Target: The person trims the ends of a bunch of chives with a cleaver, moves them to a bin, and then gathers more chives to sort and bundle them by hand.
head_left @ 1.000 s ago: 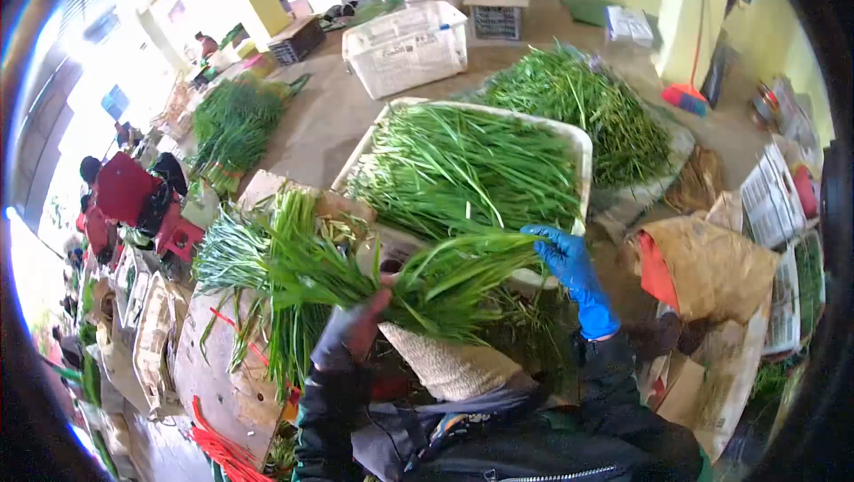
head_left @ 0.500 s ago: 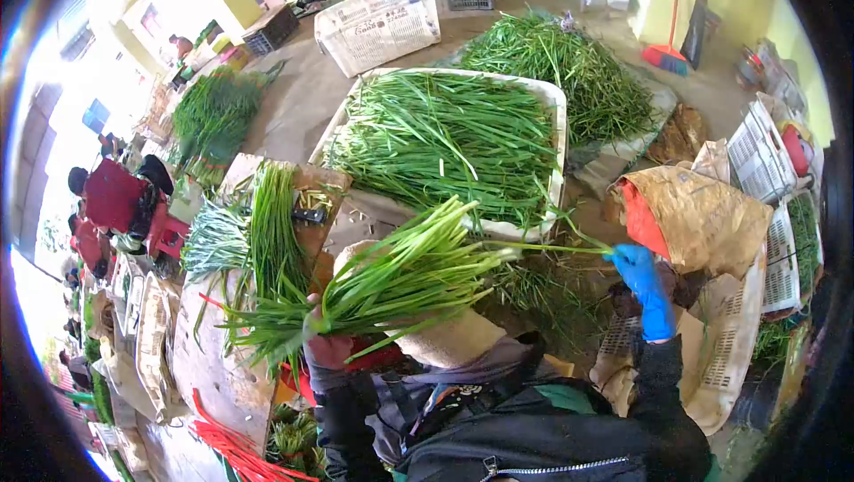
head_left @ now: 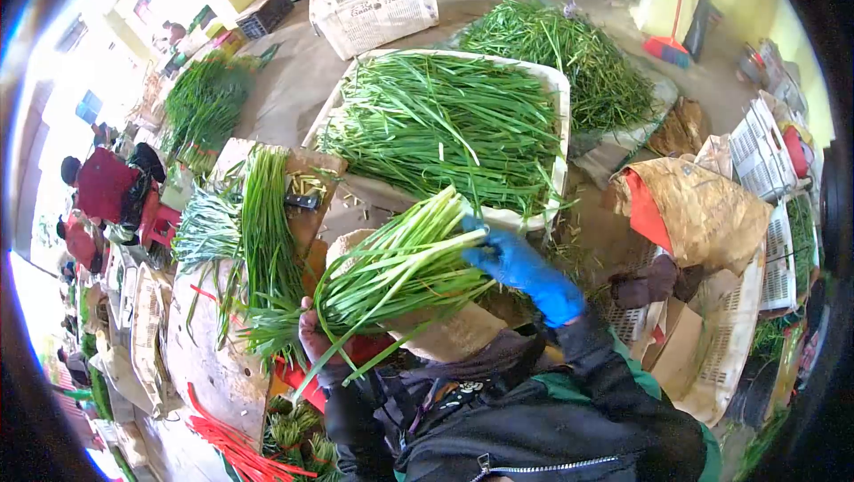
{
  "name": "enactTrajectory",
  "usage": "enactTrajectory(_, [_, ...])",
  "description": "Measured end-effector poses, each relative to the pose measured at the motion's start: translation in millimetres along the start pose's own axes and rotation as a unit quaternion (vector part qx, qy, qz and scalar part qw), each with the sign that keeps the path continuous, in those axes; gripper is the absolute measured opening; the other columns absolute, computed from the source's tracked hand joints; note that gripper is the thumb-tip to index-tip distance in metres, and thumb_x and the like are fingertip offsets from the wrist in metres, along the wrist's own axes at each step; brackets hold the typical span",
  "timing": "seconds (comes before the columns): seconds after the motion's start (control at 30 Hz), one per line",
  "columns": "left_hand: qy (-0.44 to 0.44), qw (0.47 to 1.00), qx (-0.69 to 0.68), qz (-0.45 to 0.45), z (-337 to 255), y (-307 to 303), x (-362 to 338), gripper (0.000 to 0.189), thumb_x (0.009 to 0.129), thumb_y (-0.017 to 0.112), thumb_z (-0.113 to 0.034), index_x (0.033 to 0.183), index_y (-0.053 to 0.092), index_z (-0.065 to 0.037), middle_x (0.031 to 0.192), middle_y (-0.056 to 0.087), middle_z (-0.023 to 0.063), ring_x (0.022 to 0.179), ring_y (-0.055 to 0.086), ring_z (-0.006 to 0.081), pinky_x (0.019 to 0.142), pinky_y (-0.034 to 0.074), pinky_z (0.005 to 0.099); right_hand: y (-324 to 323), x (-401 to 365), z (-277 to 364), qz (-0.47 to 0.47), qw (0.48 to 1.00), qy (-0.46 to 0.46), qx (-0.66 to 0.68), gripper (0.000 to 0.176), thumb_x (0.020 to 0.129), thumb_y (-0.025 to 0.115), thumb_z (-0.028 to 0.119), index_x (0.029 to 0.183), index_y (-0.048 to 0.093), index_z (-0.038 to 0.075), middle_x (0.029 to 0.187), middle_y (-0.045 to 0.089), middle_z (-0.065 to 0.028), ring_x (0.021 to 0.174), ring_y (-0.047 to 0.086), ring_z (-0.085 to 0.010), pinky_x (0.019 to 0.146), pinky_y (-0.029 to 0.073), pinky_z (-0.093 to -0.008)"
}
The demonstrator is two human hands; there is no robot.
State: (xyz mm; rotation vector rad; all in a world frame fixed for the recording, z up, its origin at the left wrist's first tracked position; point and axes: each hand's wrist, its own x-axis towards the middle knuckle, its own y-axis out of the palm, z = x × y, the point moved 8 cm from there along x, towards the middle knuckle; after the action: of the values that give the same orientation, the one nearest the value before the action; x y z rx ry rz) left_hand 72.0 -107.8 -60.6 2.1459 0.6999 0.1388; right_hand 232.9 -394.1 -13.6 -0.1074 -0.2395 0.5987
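Nothing's reading clearly tbh, some dark printing (head_left: pixel 377 6) is showing on the white plastic crate (head_left: pixel 369 30) but it's looking way too blurry.

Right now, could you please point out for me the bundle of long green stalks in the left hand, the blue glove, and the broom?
Bundle of long green stalks (head_left: pixel 398 255): head view, middle of the stalks.
Blue glove (head_left: pixel 528 274): head view, back of the hand.
Broom (head_left: pixel 666 51): head view, bristles.

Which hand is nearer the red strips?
Left. The left hand, holding the greens bundle, shows up and right of the red strips; the blue-gloved right hand is farther, at the bundle's pale ends.
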Motion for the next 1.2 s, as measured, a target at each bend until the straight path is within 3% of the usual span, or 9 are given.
enactTrajectory(0.17, [0.085, 0.991, -0.002, -0.104, -1.4, -55.4, 1.8, 0.035, 0.079, 0.05, -0.012, 0.113, 0.05, -0.004, 0.099, 0.062, 0.012, 0.085, 0.061, 0.0233, 0.078, 0.051, 0.0382, 19.2, -21.3, -9.5, 0.009, 0.983, -0.025, -0.183, 0.016, 0.088, 0.059, 0.017, 0.083, 0.057, 0.002, 0.06, 0.051, -0.0084, 0.06, 0.045, -0.0101, 0.054, 0.039, -0.0332])
enactTrajectory(0.33, [0.101, 0.993, 0.038, -0.056, -0.7, -70.3, 9.4, 0.034, 0.082, 0.05, -0.011, 0.114, 0.052, 0.0, 0.105, 0.061, 0.0165, 0.091, 0.062, 0.0256, 0.083, 0.051, 0.0396, -40.5, -75.3, -48.8, -0.047, 0.981, 0.128, -0.138, 0.023, 0.085, 0.057, 0.022, 0.074, 0.055, 0.003, 0.065, 0.054, -0.0159, 0.055, 0.053, -0.0293, 0.055, 0.042, -0.0407])
enactTrajectory(0.53, [0.076, 0.997, 0.017, -0.014, 1.8, -57.7, 14.1, 0.026, 0.084, 0.052, -0.013, 0.106, 0.058, 0.0, 0.099, 0.064, 0.0168, 0.086, 0.064, 0.0268, 0.082, 0.053, 0.0411, -100.9, -141.4, -89.3, 0.093, 0.883, 0.264, -0.377, 0.021, 0.081, 0.064, 0.026, 0.087, 0.063, 0.006, 0.066, 0.058, -0.0114, 0.056, 0.054, -0.0163, 0.056, 0.046, -0.0349])
enactTrajectory(0.63, [0.133, 0.977, 0.158, -0.046, -6.3, -54.8, 9.3, 0.02, 0.083, 0.054, -0.012, 0.097, 0.06, 0.0, 0.097, 0.065, 0.0166, 0.083, 0.065, 0.0255, 0.077, 0.054, 0.0391, -94.1, -97.3, -63.9, -0.01, 0.946, 0.301, -0.12, 0.05, 0.082, 0.065, 0.038, 0.119, 0.057, 0.006, 0.077, 0.065, -0.0035, 0.067, 0.057, -0.009, 0.064, 0.048, -0.0278])
enactTrajectory(0.77, [0.147, 0.982, 0.118, -0.033, -5.4, -63.4, 14.4, 0.018, 0.082, 0.055, -0.011, 0.094, 0.061, 0.001, 0.096, 0.065, 0.0163, 0.083, 0.064, 0.0246, 0.076, 0.055, 0.0371, -48.6, -5.5, -28.5, -0.011, 0.995, 0.096, 0.032, 0.052, 0.084, 0.066, 0.029, 0.126, 0.05, 0.004, 0.082, 0.064, 0.0001, 0.072, 0.055, -0.0071, 0.068, 0.047, -0.0261])
enactTrajectory(0.97, [0.09, 0.992, 0.074, -0.047, -3.1, -56.4, 8.6, 0.022, 0.083, 0.052, -0.011, 0.102, 0.058, 0.0, 0.1, 0.064, 0.0151, 0.086, 0.064, 0.024, 0.078, 0.055, 0.0374, 22.2, 66.0, -40.8, 0.006, 0.987, 0.049, 0.153, 0.017, 0.085, 0.064, 0.016, 0.082, 0.063, -0.001, 0.075, 0.06, 0.0025, 0.069, 0.051, -0.0045, 0.062, 0.045, -0.0223])
enactTrajectory(1.07, [0.212, 0.928, 0.283, -0.119, -17.5, -38.4, -11.4, 0.02, 0.085, 0.052, -0.012, 0.1, 0.058, -0.001, 0.099, 0.064, 0.0155, 0.084, 0.064, 0.0239, 0.077, 0.055, 0.037, -43.9, 48.0, -21.2, -0.101, 0.99, -0.014, -0.095, 0.013, 0.082, 0.065, 0.012, 0.084, 0.064, -0.001, 0.074, 0.061, -0.0004, 0.068, 0.054, -0.0083, 0.062, 0.046, -0.0248])
enactTrajectory(1.13, [0.154, 0.978, 0.135, -0.045, -12.3, -66.0, 6.0, 0.019, 0.085, 0.052, -0.013, 0.098, 0.058, 0.0, 0.099, 0.064, 0.0176, 0.084, 0.064, 0.0246, 0.077, 0.055, 0.0384, -114.8, 12.8, -37.4, -0.224, 0.972, 0.068, 0.0, 0.012, 0.08, 0.066, 0.014, 0.076, 0.061, 0.004, 0.068, 0.055, -0.0012, 0.063, 0.049, -0.0119, 0.058, 0.042, -0.0286])
enactTrajectory(1.2, [0.142, 0.983, 0.109, -0.051, -8.7, -64.9, 5.4, 0.019, 0.085, 0.052, -0.013, 0.098, 0.058, 0.0, 0.101, 0.063, 0.0183, 0.085, 0.064, 0.0252, 0.077, 0.055, 0.0386, -187.9, -33.4, -68.6, -0.191, 0.947, 0.121, -0.226, 0.015, 0.079, 0.064, 0.014, 0.068, 0.06, 0.005, 0.058, 0.051, -0.0025, 0.057, 0.051, -0.0135, 0.053, 0.042, -0.0314])
